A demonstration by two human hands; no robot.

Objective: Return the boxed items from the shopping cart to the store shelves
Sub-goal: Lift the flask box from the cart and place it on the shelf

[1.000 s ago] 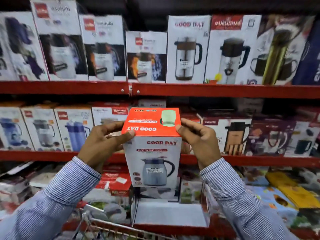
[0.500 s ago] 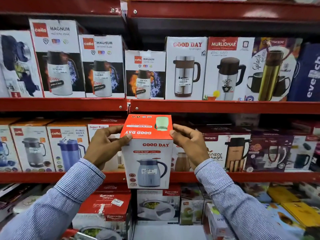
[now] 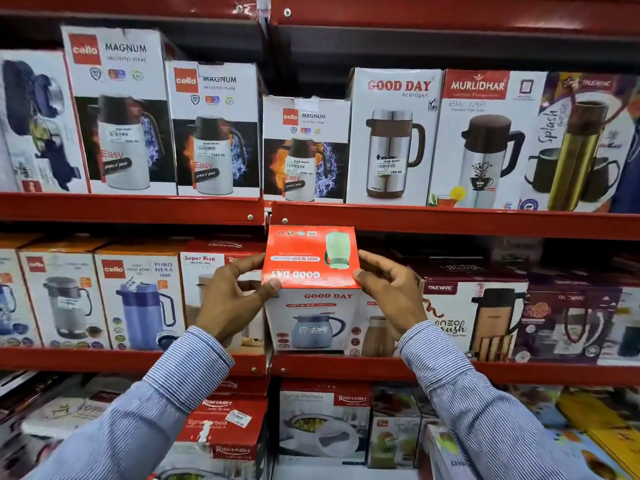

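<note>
Good Day box point(image 3: 310, 289): orange-red top, white front picturing a blue-grey kettle. Upright at the front edge of the middle shelf point(image 3: 450, 370). Left hand point(image 3: 230, 299) and right hand point(image 3: 391, 294) clamp its upper side corners. Cello Puro Hexa box point(image 3: 138, 299) to the left, Trueware box point(image 3: 478, 317) to the right. Red metal shelving; flask boxes above, Rishabh boxes point(image 3: 221, 431) below.

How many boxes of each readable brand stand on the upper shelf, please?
Cello Magnum boxes: 3
Good Day box: 1
Murlidhar box: 1
Trueware Splash box: 1
Total: 6, plus two edge boxes, brand unreadable.
</note>
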